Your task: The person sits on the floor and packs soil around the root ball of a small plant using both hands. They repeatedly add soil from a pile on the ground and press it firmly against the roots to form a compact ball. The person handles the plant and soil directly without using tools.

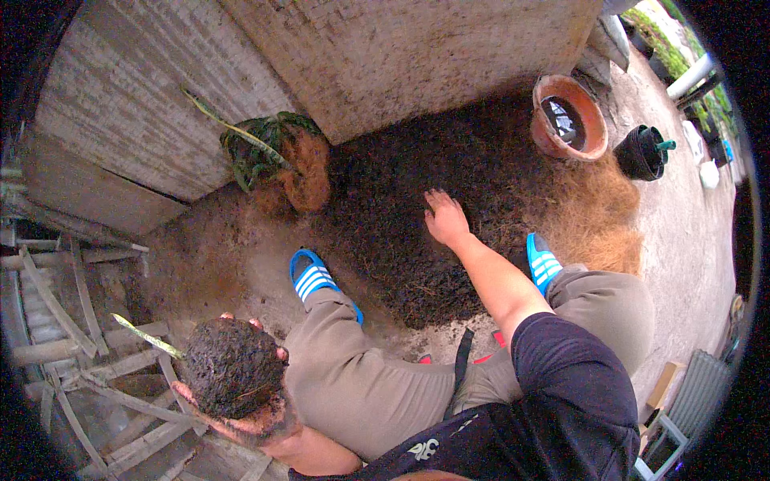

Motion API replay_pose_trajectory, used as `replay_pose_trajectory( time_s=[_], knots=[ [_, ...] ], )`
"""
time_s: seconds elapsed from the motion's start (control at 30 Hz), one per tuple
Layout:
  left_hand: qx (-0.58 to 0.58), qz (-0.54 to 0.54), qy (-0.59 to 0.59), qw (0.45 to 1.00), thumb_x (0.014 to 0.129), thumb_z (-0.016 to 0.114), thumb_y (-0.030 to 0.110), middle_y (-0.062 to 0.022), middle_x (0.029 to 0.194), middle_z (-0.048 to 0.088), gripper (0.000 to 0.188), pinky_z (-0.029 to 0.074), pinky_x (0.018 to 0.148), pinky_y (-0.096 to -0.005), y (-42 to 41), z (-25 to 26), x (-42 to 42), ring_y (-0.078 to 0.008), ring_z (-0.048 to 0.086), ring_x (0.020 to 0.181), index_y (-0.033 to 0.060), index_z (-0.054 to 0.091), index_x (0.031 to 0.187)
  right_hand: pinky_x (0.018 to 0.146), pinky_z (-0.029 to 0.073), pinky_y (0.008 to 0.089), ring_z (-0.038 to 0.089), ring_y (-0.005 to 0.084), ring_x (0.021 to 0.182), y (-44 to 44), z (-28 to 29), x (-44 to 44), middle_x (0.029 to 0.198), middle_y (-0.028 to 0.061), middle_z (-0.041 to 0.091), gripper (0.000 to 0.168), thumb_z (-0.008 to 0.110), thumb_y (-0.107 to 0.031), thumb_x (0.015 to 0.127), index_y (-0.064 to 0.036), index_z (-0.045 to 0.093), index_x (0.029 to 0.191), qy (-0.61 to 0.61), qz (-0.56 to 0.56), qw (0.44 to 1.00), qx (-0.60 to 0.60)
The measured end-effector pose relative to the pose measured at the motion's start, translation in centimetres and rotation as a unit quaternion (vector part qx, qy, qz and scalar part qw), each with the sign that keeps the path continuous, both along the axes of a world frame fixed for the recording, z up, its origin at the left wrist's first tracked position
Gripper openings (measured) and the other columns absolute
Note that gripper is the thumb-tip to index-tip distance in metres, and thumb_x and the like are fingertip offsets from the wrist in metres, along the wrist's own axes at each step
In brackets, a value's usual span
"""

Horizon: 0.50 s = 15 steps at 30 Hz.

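My left hand [255,421] cups a dark ball of soil [231,368] from beneath, fingertips curled around its far side. A narrow mottled leaf [147,337], like that of a snake plant, sticks out from the ball to the left. Over a wide heap of dark soil [391,252] my right hand [445,216] reaches with its fingers at the surface; any soil under its palm is hidden. Against the wall sits a leafy plant [258,150] beside a mound of brown fibre [308,177], with a long yellow-edged leaf [258,141] lying across it.
A clay pot [541,132] with dark contents and stacked black plastic pots [637,157] stand at the far right. Loose coir fibre [607,210] borders the soil. Wooden slats [60,306] crowd the left side. My blue sandals [313,276] flank the heap.
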<state>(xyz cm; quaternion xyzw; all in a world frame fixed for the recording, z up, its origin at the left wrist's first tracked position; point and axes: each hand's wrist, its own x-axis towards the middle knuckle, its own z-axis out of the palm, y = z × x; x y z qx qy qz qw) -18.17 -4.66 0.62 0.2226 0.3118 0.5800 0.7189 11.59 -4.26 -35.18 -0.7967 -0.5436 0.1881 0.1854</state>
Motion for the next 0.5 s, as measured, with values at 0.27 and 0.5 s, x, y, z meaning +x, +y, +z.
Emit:
replay_pose_trajectory(
  time_s=[0.27, 0.5],
  knots=[
    [-0.041, 0.031, -0.028, 0.998, 0.081, 0.04, 0.06, -0.0174, 0.127, 0.038, 0.071, 0.045, 0.072, -0.0603, -0.4, 0.2, 1.7, -0.0405, 0.041, 0.11, 0.0074, 0.033, 0.128, 0.096, 0.034, 0.0391, 0.044, 0.0299, 0.115, -0.4, 2.5, -0.5, 0.124, 0.0154, 0.047, 0.044, 0.048, -0.024, 0.084, -0.005, 0.045, 0.123, 0.113, 0.032, 0.992, -0.036],
    [-0.057, 0.007, -0.074, 0.996, 0.08, 0.042, 0.06, -0.0184, 0.126, 0.04, 0.069, 0.043, 0.074, -0.0649, -0.2, -0.2, 1.9, -0.0444, 0.041, 0.111, 0.0105, 0.035, 0.128, 0.093, 0.006, 0.0724, 0.019, 0.0317, 0.131, -3.0, 3.1, -1.3, 0.142, 0.0102, 0.022, 0.06, 0.031, -0.051, 0.088, -0.011, 0.033, 0.133, -0.048, 0.17, 0.937, -0.301]
  ],
)
